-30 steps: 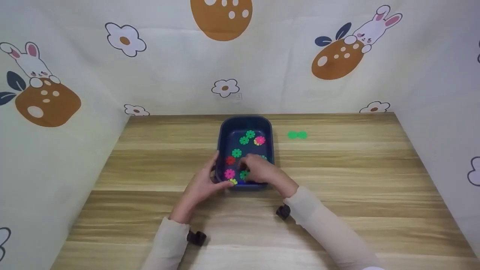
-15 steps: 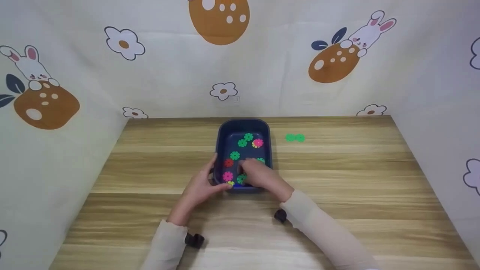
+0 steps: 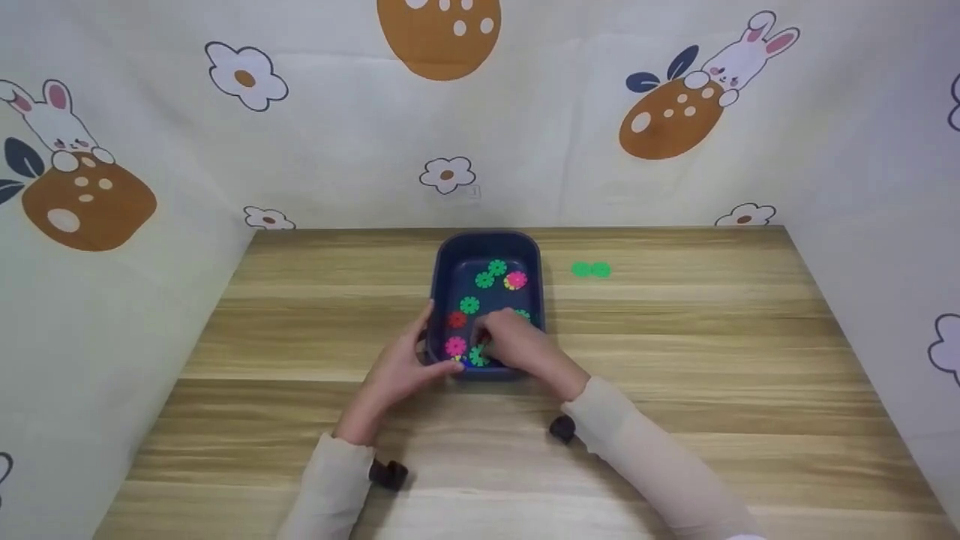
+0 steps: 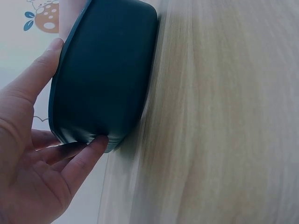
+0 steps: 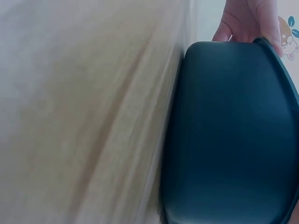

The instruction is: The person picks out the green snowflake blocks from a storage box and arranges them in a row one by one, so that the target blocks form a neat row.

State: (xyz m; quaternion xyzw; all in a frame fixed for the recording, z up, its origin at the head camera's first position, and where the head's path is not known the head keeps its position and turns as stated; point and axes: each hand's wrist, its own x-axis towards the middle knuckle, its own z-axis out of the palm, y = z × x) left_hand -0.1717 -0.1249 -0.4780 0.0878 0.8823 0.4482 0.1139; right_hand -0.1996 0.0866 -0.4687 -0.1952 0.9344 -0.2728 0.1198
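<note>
Hands: left (image 3: 397,367) grips a tub (image 3: 487,248) on grained tabletop (image 3: 712,360), right (image 3: 519,342) curls inside, hold unclear; printed wall (image 3: 352,142) behind.

Booth: wooden table (image 3: 712,337), bunny-print walls (image 3: 337,142)

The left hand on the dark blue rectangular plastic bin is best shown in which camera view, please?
The left wrist view shows the left hand best: close up, with thumb and fingers against the bin. The head view shows it smaller, from above; the right wrist view only partly, beyond the bin.
</note>
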